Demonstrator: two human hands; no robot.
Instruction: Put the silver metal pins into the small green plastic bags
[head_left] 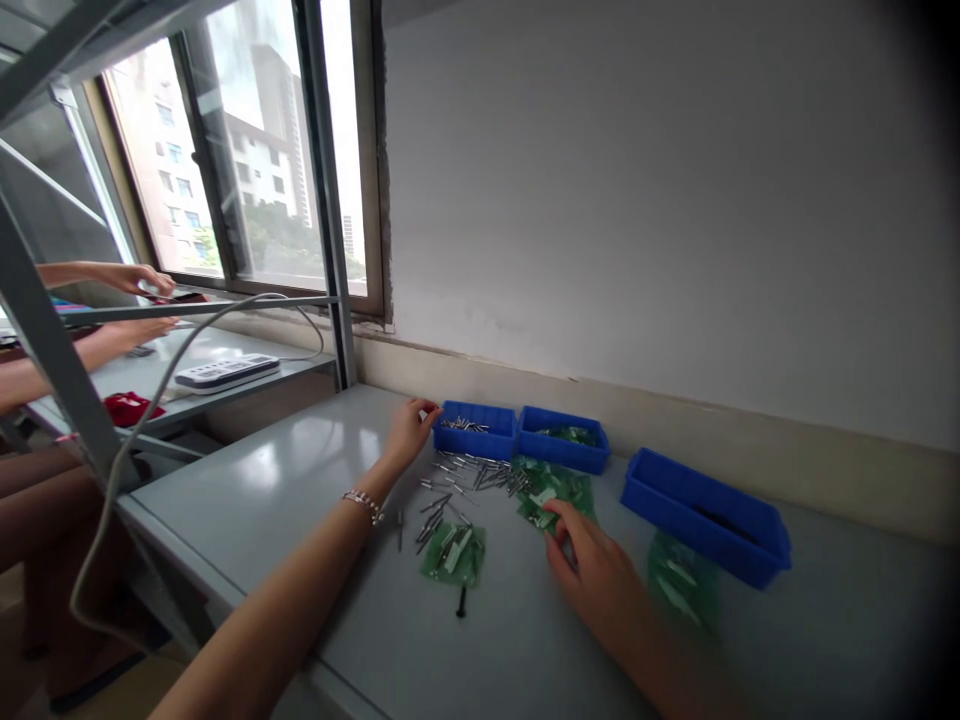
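My left hand (409, 434) is at the left end of a blue bin (491, 444), its fingertips closed on the rim. Thin metal pins (463, 425) lie inside that bin, and more loose pins (480, 470) are scattered in front of it. Over a pile of green plastic bags (571, 488) is my right hand (592, 560), thumb and index finger apart, the index fingertip by a white piece in the pile. Nearer to me lie a single green bag (454, 555) with pale pieces in it and a black screw (461, 602).
A second blue bin (564, 452) holds green bags; a longer blue bin (705, 525) holds dark parts. Another green bag (681, 580) lies before it. Left, beyond a metal frame post (326, 200), a cable (124, 470) hangs, and a co-worker's hands (142, 285) are above another table.
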